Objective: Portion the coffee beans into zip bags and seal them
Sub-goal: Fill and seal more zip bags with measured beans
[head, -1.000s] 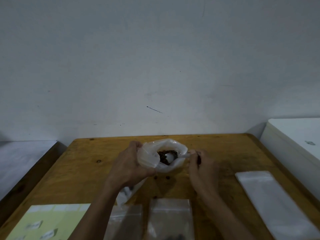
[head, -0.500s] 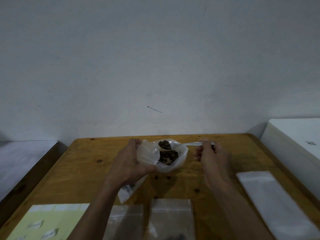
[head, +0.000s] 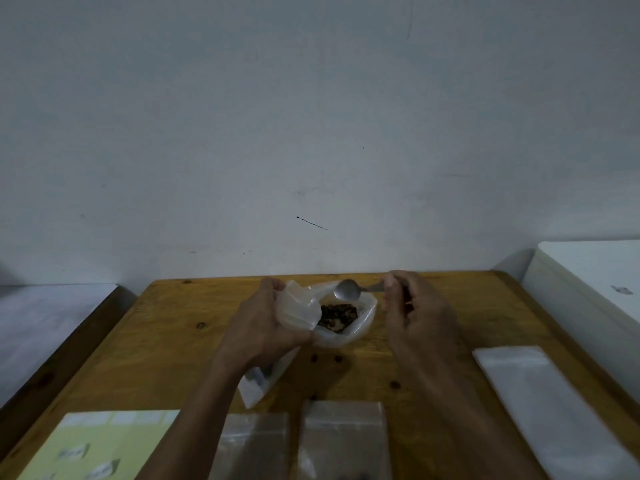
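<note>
My left hand (head: 263, 327) grips the rolled-down rim of a clear plastic bag (head: 362, 323) with dark coffee beans (head: 337, 315) inside, held above the wooden table (head: 166, 348). My right hand (head: 415, 310) pinches the handle of a metal spoon (head: 348, 291). The spoon's bowl hovers over the bag's mouth and looks empty. Two small clear zip bags (head: 254, 445) (head: 343, 441) lie flat at the table's near edge; the right one shows a few dark beans at the bottom of the frame.
A stack of clear bags (head: 550, 407) lies on the right of the table. A pale yellow label sheet (head: 100, 445) sits at the near left. A white box (head: 595, 289) stands to the right, a grey surface (head: 45, 323) to the left. A few loose beans (head: 394, 385) dot the table.
The spoon came up out of the bag loaded with beans, and now its bowl is turned over the bag's mouth with no beans on it. My right hand rose and shifted right.
</note>
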Demonstrator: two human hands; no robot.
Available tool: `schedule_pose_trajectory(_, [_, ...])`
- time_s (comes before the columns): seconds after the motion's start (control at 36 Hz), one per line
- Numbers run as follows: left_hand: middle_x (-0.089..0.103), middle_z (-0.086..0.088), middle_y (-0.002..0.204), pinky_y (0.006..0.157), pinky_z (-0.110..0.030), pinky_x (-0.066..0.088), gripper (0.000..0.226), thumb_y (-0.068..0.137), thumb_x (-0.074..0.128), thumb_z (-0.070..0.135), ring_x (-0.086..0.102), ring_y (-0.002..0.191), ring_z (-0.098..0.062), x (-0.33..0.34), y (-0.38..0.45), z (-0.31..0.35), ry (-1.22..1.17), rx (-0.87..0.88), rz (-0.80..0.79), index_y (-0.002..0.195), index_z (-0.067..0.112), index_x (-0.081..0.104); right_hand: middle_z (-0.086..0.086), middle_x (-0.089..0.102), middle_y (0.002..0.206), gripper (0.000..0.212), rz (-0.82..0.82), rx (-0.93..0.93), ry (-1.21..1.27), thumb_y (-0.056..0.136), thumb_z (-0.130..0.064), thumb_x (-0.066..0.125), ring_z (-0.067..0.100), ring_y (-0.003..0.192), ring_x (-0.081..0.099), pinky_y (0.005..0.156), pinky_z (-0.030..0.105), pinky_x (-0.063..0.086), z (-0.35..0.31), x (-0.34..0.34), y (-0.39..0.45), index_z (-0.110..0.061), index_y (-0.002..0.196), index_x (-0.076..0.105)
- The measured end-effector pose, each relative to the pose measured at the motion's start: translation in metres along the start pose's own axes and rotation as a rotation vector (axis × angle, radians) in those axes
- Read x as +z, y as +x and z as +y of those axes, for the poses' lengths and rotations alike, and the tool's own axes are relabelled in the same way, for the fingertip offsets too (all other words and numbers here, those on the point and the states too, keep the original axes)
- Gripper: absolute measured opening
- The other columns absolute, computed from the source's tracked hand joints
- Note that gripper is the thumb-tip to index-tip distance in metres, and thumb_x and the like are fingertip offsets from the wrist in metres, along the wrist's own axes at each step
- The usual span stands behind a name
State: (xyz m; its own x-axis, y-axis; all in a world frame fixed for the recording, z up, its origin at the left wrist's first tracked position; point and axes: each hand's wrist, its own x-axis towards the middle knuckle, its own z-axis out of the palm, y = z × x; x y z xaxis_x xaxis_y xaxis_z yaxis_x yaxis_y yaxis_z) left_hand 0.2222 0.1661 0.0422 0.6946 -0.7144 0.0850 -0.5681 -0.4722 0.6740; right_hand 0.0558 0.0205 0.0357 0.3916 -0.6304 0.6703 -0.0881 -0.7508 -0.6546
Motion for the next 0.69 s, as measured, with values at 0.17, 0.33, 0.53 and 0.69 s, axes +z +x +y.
schedule_pose_trajectory(0.17, [0.053,0.007,0.116,0.080,-0.037,0.057,0.095,0.058,0.091,0.041,0.058,0.096,-0.015,0.004,0.010,0.005,0.015,-0.039,-0.066,0.133,0.027,0.035,-0.012,0.053,0.080,0.014,-0.089,-0.008,-0.100,0.099,-0.009,0.057,-0.016,0.083,0.052,0.065,0.000,0.038,0.021,0.019,-0.029,-0.011,0.103,0.070])
schedule_pose_trajectory(0.33, [0.054,0.007,0.113,0.071,-0.028,0.055,0.093,0.059,0.092,0.036,0.058,0.091,-0.010,0.005,0.017,0.009,-0.074,-0.033,-0.031,0.134,0.023,0.039,-0.005,0.068,0.071,0.020,-0.045,0.501,0.134,0.103,-0.025,0.050,0.006,0.065,0.066,0.063,0.029,0.059,0.019,0.034,-0.038,-0.031,0.093,0.066])
schedule_pose_trajectory(0.53, [0.052,0.009,0.109,0.066,-0.022,0.049,0.093,0.059,0.092,0.040,0.055,0.089,-0.007,0.003,0.019,0.016,-0.085,0.009,-0.016,0.133,0.024,0.038,0.006,0.073,0.069,0.021,0.020,0.946,0.489,0.102,-0.017,0.054,0.016,0.063,0.068,0.065,0.033,0.058,0.017,0.041,-0.031,-0.021,0.087,0.069])
schedule_pose_trajectory(0.69, [0.053,0.008,0.110,0.067,-0.023,0.049,0.092,0.060,0.091,0.039,0.056,0.092,-0.011,0.001,0.018,0.013,-0.076,0.006,-0.017,0.133,0.023,0.038,0.012,0.072,0.075,0.013,0.091,1.048,0.617,0.101,-0.012,0.055,0.020,0.067,0.067,0.061,0.030,0.054,0.023,0.034,-0.023,-0.011,0.098,0.068])
